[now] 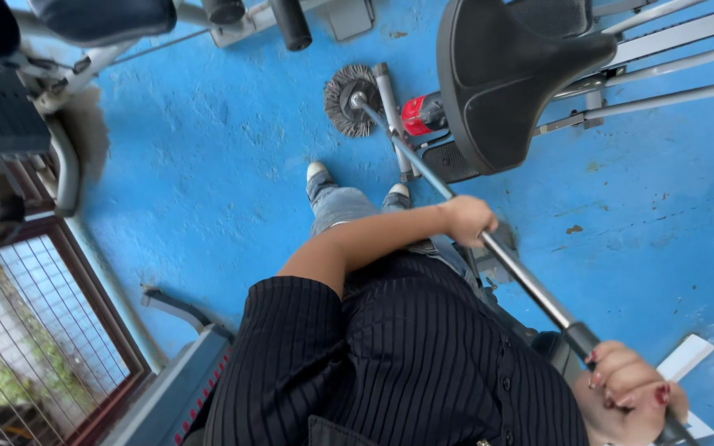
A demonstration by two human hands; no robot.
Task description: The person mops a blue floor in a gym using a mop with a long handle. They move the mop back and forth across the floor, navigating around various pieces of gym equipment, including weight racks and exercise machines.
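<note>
At far left, a meshed window (35, 330) in a brown frame, with grey machine tubing above it. Next, bare blue floor (208, 165), scuffed and blotchy. Toward the middle, two shoes (317, 172) pointing up the view, jeans below them, and a black striped shirt filling the lower centre. Just above the shoes, resting on or just above the floor, a round bristle brush (345, 101) on the far end of a long pole (530, 285). Long axis of the pole running diagonally, from the brush at upper centre down to the lower right corner, across the front of the body. Reaching over from the left shoulder, the left hand (466, 219), fingers wrapped shut around the bare metal at about mid-length: the nearer of the two to the brush, which lies up and to the left of its knuckles, well apart along the shaft. Right of the brush, a red part (423, 114) tucked under a black moulded seat (506, 74) on a grey frame, with the pole passing just beside the seat's lower edge. Farther right and low, the right hand (631, 388), red nails showing, fingers curled tight on the dark grip near the pole's near end, far from the bristles. Beside it on the floor, a flat white piece (687, 355).
</note>
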